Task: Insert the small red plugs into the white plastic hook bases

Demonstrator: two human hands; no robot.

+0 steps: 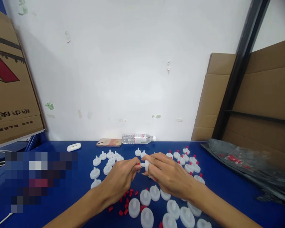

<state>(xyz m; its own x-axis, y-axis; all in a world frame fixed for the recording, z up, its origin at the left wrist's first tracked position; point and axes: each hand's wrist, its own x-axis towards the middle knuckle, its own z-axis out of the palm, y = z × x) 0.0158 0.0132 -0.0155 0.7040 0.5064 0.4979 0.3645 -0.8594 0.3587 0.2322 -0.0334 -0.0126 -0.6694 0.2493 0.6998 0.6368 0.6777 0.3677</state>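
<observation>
A white plastic nozzle lid is in the closed fingers of my right hand, its narrow spout pointing left. My left hand pinches a small red cap at the spout's tip; whether it is fully seated I cannot tell. Several white lids with bare spouts stand beyond my left forearm, and more lids lie in front of me. Loose red caps are scattered below my left hand. To the right, several lids carry red tips on their spouts.
Along the wall lie a phone, a clear water bottle and a white case. A plastic bag with red pieces lies right. Cardboard stands left, more cardboard right. An area at left is pixelated.
</observation>
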